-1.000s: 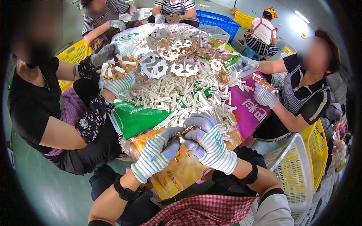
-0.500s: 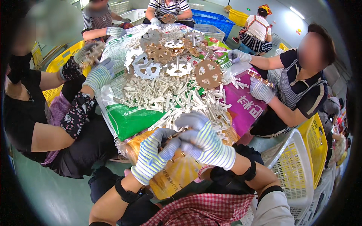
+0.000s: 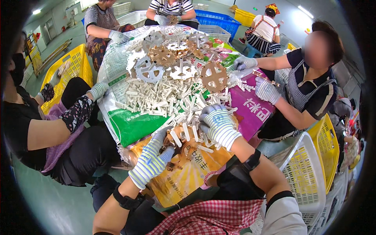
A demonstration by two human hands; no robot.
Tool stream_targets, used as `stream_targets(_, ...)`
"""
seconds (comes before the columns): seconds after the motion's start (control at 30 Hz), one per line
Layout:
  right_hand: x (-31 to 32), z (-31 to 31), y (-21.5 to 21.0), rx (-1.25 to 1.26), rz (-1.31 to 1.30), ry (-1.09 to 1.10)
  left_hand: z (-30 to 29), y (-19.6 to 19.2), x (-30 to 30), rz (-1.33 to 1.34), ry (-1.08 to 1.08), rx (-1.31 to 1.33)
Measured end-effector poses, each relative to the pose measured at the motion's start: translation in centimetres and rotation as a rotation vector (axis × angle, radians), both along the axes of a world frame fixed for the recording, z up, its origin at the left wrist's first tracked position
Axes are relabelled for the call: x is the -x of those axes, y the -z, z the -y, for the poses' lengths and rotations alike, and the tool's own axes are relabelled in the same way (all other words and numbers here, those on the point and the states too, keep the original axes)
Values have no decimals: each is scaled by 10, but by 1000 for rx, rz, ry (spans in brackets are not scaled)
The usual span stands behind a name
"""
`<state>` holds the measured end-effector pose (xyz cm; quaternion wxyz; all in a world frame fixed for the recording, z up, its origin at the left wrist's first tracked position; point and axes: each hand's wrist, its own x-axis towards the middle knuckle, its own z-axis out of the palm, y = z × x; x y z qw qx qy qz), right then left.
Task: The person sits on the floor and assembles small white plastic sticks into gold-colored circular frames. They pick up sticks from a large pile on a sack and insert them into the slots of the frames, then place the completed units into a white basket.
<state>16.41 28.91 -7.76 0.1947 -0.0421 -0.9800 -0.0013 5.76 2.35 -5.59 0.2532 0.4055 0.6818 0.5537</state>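
My left hand [image 3: 153, 158], in a striped glove, rests at the near edge of the bag-covered table. Its thumb and fingers are apart beside small copper-brown pieces [image 3: 185, 153] lying on the yellow bag. Some narrow white pieces [image 3: 175, 138] lie next to its fingertips. My right hand [image 3: 219, 124], gloved alike, reaches palm down to the near side of the pile of white pieces [image 3: 156, 98]. Its thumb and forefinger stand apart, while the other fingertips are partly hidden. Beyond the pile stand toothed discs, among them a brown disc [image 3: 214, 77] and a silver disc [image 3: 149, 70].
Co-workers sit round the table; one gloved hand [image 3: 267, 89] at the right holds a metal piece. A white basket [image 3: 303, 168] and a yellow basket [image 3: 327, 143] stand at my right. Another yellow basket [image 3: 84, 62] is at the left, a blue crate [image 3: 219, 21] behind.
My hands were together over a small brownish piece; now they are apart, the right one farther forward at the white pile. The left-hand co-worker has drawn back from the table.
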Motion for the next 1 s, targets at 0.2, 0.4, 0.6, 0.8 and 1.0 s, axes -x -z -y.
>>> stream_targets(0.2,9,8,-1,235,-287,-11,5,13,6,-78,-54,26)
stream_targets(0.4,0,31,-38,394,-299,-215,0,-19,-3,255,-63,-33)
stream_targets(0.6,-11,70,-55,397,-367,-385,0,-10,-3,343,24,-100)
stream_targets(0.8,-8,80,-47,212,-394,-408,-1,-1,-3,234,24,-68)
stream_targets(1.0,-5,82,-38,26,-441,-337,-4,2,-10,177,37,-50)
